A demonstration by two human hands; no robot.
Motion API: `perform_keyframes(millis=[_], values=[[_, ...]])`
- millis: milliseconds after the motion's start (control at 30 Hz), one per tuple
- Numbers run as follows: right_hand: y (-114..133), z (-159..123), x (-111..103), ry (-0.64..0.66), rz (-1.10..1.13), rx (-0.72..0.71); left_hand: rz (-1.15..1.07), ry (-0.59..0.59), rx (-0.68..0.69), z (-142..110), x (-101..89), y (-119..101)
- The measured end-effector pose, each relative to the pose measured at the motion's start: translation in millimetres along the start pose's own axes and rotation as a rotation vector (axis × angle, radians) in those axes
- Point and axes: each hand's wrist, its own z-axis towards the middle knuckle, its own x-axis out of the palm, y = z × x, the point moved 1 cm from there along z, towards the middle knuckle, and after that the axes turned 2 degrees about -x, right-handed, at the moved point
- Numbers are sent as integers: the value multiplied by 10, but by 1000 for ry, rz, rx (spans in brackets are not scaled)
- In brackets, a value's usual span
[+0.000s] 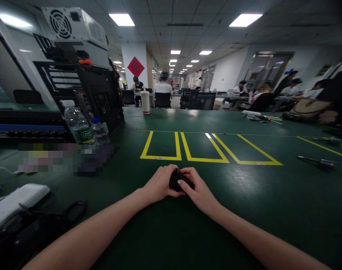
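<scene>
Between my two hands is a small black object [175,180], mostly covered by fingers, so its kind does not show. My left hand [161,182] is closed around its left side, thumb and fingers curled over it. From the right, my right hand [198,187] pinches the same object, with the thumb laid across its front. Both hands are low over the green tabletop [148,232], just in front of the yellow tape outlines [206,160].
At left are a computer case [100,97] with a power supply [75,24] on top, plastic bottles [78,123], and a white power strip [19,202]. Screwdrivers [319,162] lie at right. A white cup [145,102] stands at the back; people sit beyond.
</scene>
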Motion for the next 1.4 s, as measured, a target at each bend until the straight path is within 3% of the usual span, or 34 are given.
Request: perform_keyframes(millis=[233,400,567,700,833,1000,1233,1400], values=[[82,-45,-19,47,-65,-13,-37,38,6,-16,-77,-47],[46,-45,-17,-32,-97,-79,-16,-3,0,-6,-22,-12],[9,-13,3,6,7,-15,-12,-40,-7,5,58,59],[45,-16,-7,25,-41,25,-37,-16,-21,-3,54,67],[83,-46,-19,56,-74,-10,-28,-14,-9,-7,37,47],[46,-49,-16,-23,-116,-94,-10,-28,5,7,40,42],[11,-13,-2,13,-22,26,-26,10,-9,-3,6,30],[60,-31,-16,51,-56,0,-25,-7,-12,-3,30,50]])
